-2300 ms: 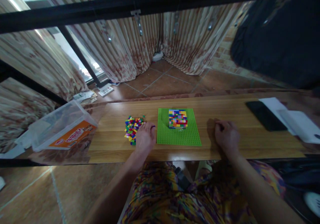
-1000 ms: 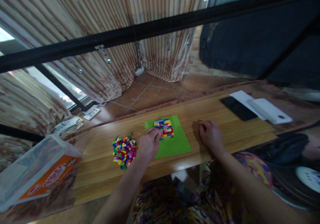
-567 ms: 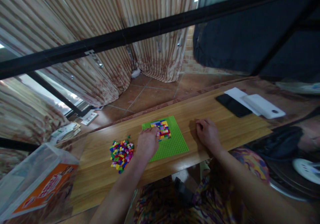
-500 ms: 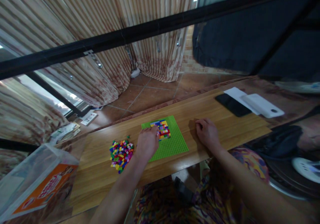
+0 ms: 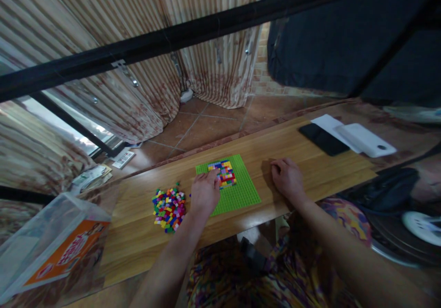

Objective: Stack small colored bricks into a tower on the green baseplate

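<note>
Green and bumpy, the board [image 5: 246,189] sits under the bright brick block [image 5: 227,175], likely to keep it still. The left hand [image 5: 206,191] bends over the block's edge, maybe pinching a brick, I can't tell, with the loose pile [image 5: 168,209] close for easy reach. The right hand [image 5: 287,178] rests in a loose fist on the table [image 5: 127,234].

The surface [image 5: 257,161] leaves a passage between the green baseplate [image 5: 244,188] and right grip [image 5: 287,177] — leftward, the brick pile [image 5: 169,209] blocks.
</note>
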{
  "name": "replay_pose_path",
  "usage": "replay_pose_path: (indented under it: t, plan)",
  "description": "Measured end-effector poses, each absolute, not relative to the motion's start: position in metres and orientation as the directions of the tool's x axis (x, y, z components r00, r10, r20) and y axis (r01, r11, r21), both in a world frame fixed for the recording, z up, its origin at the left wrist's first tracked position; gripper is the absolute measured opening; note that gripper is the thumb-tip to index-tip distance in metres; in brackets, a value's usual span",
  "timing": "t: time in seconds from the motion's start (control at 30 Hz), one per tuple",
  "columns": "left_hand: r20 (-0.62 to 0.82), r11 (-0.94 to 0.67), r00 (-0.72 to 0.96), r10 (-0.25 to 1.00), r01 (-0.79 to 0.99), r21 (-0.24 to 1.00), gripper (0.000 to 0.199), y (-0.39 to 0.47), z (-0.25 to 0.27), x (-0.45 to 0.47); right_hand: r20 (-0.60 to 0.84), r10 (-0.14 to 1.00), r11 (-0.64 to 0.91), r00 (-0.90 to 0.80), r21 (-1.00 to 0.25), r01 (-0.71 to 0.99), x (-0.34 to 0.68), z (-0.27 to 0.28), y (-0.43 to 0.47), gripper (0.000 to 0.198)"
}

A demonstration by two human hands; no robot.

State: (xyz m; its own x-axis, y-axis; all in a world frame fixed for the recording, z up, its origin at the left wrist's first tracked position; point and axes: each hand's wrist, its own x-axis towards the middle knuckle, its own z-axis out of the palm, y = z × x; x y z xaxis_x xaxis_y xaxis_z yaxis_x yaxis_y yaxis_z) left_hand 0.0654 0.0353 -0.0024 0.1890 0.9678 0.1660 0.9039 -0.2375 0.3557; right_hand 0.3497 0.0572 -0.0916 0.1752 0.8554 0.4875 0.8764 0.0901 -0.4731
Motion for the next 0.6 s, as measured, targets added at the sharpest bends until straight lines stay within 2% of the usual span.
replay_pose_path:
  t: [0.4,0.6]
  plan:
    - [0.237,-0.321,0.268,0.934,0.920,0.224,0.027,0.028,-0.011,0.066,0.494,0.856,0.097,0.151,-0.442,0.892,0.356,-0.097,0.057,0.027]
    - [0.302,-0.345,0.261,0.917,0.899,0.270,0.032,0.013,-0.012,0.064,0.505,0.851,0.079,0.143,-0.392,0.917,0.360,-0.101,0.059,0.027]
